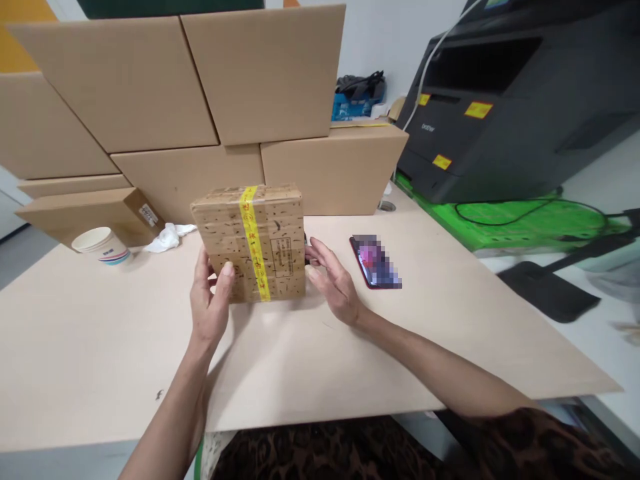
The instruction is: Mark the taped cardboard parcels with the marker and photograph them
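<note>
Speckled cardboard box [250,247], glossy yellow tape, left fingers [201,270] clasping its side, right fingers [323,257] loosely curled.

We see bright, even light and soft shadows on the table [280,387]. Toward three o'clock, the edge looks stretched and blurry; square blocks cover part of the phone [369,261].

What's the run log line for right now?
left hand: on taped box, thumb on front | right hand: at box's right side | phone: on table, right of box
</note>
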The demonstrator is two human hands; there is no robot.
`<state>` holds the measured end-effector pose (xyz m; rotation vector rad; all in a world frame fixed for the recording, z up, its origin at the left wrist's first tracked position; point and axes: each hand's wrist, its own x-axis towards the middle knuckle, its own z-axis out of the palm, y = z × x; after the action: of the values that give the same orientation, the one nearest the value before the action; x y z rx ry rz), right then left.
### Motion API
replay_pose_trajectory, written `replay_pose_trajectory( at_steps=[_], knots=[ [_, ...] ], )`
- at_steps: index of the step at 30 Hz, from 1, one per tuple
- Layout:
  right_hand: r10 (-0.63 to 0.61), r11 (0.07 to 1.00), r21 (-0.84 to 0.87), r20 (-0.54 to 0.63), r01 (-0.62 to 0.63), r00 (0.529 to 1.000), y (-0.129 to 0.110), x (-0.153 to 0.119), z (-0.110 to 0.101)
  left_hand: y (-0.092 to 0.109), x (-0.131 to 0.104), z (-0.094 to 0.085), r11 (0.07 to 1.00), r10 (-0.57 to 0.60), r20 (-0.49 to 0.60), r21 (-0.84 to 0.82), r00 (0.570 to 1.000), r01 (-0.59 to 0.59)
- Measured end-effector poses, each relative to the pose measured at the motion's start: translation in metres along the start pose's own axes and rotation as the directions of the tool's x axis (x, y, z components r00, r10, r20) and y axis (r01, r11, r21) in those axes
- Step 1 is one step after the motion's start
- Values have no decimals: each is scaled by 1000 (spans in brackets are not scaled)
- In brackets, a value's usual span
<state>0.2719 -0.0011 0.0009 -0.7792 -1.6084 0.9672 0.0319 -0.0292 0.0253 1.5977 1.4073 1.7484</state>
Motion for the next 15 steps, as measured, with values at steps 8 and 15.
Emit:
replay_pose_trajectory(
  at_steps=[8, 15],
  knots=[
    [46, 997, 65, 7, -46, 999, 3, -1, -1, -12, -4, -8, 983, -182, -65, 4, 981, 183],
    [106, 987, 118, 1, -106, 994, 7, -1, -3, -9, -5, -3, 972, -228, -29, -61, 973, 226]
  ],
)
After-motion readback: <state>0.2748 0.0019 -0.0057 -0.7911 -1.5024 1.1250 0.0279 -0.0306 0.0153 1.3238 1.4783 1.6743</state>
